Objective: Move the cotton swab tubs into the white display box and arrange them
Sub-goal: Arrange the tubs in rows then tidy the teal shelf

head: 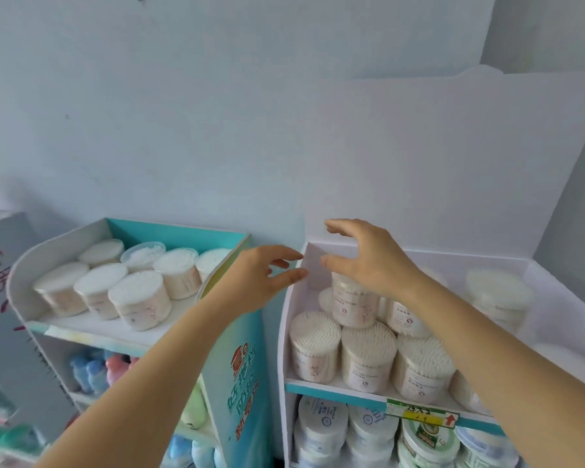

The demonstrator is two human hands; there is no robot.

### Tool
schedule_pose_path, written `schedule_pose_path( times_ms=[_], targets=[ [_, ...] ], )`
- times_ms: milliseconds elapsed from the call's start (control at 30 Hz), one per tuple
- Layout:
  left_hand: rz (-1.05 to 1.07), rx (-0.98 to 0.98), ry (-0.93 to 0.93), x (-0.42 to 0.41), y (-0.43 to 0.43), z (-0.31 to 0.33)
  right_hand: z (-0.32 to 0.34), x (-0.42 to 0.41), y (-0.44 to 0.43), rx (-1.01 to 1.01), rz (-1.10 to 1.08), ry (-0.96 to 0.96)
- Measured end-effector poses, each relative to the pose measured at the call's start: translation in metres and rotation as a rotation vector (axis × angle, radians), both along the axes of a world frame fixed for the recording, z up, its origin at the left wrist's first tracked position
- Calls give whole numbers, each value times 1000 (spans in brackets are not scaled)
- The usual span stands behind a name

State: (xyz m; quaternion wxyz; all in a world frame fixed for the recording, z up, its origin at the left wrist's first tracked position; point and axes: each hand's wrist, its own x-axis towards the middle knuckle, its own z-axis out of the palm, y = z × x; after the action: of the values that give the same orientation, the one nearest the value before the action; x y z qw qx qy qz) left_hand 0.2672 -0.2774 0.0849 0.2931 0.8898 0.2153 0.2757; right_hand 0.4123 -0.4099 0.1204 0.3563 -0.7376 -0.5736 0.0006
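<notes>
Right hand (368, 261) spread wide, empty, above a stacked cotton swab tub (353, 302) | left hand (260, 282) open beside white display box (294, 298) wall | round clear tubs (139, 298) sat left, in teal tray (183, 233)

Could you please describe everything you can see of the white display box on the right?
The white display box looks like smooth cardboard, with a tall back panel against the wall and a curved left side wall. Its top shelf holds clear cotton swab tubs, some stacked on others. A teal strip with a price label edges the shelf front. Round white containers fill the shelf below. The right hand hovers open above the tubs.
</notes>
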Motion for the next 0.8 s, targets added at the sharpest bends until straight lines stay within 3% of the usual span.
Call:
schedule_pose_path(
  times_ms=[233, 400, 800],
  targets=[
    [132, -35, 85, -82, 29, -28, -25, -54, 30, 0, 73, 40],
    [159, -39, 158, -148, 58, -48, -26, -98, 60, -118, 151, 38],
    [213, -18, 222, -329, 167, -63, -61, -251, 170, -195, 125, 173]
  ],
)
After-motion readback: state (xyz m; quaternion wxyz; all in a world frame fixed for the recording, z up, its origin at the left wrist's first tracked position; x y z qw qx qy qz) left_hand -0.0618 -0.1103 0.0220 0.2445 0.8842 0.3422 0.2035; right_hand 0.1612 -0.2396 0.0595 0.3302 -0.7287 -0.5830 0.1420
